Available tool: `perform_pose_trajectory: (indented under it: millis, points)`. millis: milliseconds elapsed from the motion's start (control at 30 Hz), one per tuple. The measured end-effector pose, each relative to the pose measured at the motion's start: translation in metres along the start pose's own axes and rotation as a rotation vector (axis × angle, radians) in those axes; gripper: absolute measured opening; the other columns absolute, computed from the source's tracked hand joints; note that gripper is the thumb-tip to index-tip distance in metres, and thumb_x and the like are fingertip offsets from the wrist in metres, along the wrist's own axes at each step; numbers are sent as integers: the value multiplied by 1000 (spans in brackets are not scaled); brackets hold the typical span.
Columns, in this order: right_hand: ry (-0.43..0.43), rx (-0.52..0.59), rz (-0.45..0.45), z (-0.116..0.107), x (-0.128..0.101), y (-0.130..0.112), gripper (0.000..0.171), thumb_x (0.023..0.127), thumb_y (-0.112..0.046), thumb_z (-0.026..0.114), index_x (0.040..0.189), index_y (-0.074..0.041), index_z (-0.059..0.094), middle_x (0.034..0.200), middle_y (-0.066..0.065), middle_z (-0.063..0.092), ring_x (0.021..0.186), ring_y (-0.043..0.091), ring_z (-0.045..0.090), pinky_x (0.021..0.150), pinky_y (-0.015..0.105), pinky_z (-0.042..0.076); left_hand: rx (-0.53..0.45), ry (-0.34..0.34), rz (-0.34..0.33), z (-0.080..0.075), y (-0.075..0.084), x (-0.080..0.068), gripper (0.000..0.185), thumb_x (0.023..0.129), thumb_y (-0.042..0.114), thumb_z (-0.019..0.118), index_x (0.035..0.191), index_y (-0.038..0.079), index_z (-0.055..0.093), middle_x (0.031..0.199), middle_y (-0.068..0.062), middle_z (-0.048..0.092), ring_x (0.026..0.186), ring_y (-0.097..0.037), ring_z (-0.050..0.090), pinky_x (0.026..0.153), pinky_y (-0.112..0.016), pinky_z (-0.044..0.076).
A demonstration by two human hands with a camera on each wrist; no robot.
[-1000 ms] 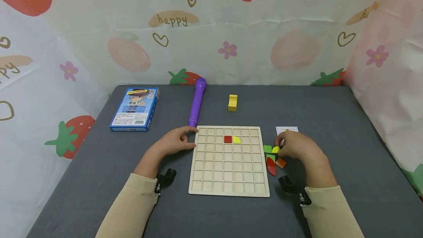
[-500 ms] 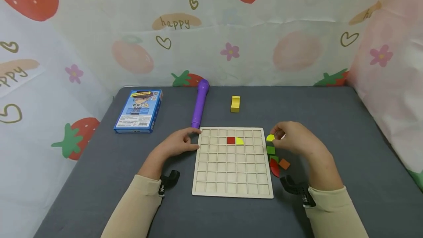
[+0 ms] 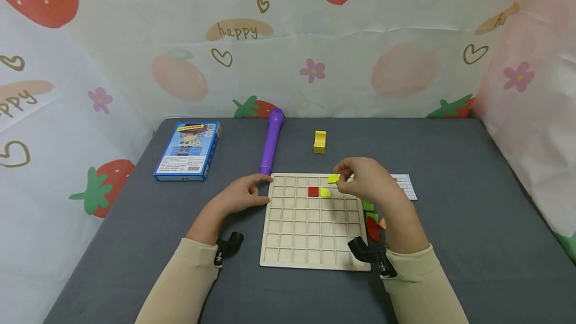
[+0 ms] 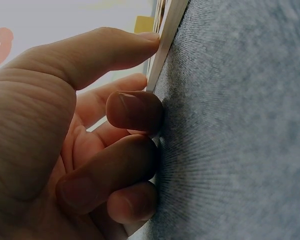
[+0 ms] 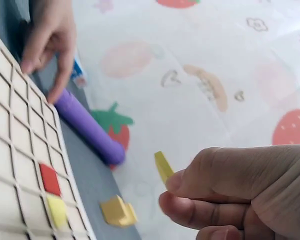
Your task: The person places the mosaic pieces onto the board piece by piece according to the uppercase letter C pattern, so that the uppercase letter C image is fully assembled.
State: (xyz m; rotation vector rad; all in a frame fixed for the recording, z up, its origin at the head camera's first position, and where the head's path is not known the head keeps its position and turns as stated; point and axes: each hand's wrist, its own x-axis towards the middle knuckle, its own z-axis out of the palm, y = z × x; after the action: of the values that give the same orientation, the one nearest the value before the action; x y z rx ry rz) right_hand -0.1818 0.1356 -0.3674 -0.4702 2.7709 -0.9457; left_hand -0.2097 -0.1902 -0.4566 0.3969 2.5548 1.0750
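Note:
A wooden grid board (image 3: 310,234) lies on the grey table, with a red square tile (image 3: 313,191) and a yellow quarter-round tile (image 3: 325,192) side by side in its second row. My right hand (image 3: 362,180) pinches a yellow tile (image 3: 333,179) above the board's upper right cells; the same yellow tile (image 5: 163,166) shows edge-on in the right wrist view. My left hand (image 3: 240,194) rests on the table, its fingers touching the board's upper left edge (image 4: 166,37). Loose green (image 3: 368,206), red (image 3: 372,228) and orange tiles lie right of the board.
A purple cylinder (image 3: 271,140) lies behind the board's left corner, with a blue card box (image 3: 187,150) further left. A yellow block (image 3: 319,141) stands at the back centre. A white grid card (image 3: 405,185) lies right of the board. Printed cloth walls enclose the table.
My right hand lifted a yellow tile from the loose pile right of the board and carried it left, over the board's upper right cells. The grid card is uncovered. The left hand stayed put.

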Motion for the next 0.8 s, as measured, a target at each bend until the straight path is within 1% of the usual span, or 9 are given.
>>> perform_pose_trajectory:
  millis: [167,267,400,500,667,800]
  points:
    - [-8,-9,-10,18,10,-12,29,81,-14,60,109,-13,66,87,-2,61,62,16,49,56,32,38,-2,-2,-2,1,-1,1,52,82,31,73,131,27,53,58,0,44,49,-13,39,51,-29,32]
    - [-12,-32,-15,31,16,-16,27,80,-17,64,107,-13,67,84,-4,61,62,14,52,56,31,40,-4,2,2,1,-1,0,52,83,30,72,130,26,53,59,0,44,49,-13,39,51,-29,31]
    - [-3,-80,-31,49,23,-20,25,79,-21,69,103,-14,68,78,-7,60,63,12,53,57,31,42,9,8,2,0,-1,1,51,83,31,72,130,27,53,59,1,45,50,-13,39,51,-29,31]
    - [5,-122,-36,62,27,-21,24,78,-22,69,100,-15,69,75,-8,59,63,10,53,57,30,42,20,7,1,0,-1,1,51,82,31,73,130,27,53,59,1,45,50,-13,40,51,-29,32]
    - [-6,-178,-6,79,33,-21,22,76,-27,70,95,-15,69,70,-9,58,61,11,52,56,30,41,12,6,-2,0,0,1,52,83,30,72,130,26,53,60,0,45,50,-13,40,51,-29,31]
    - [-13,-224,7,86,35,-19,17,76,-26,69,89,-15,68,69,-8,58,62,12,52,56,31,41,14,8,-9,0,0,0,52,82,31,72,130,26,53,61,0,46,51,-13,40,51,-29,31]
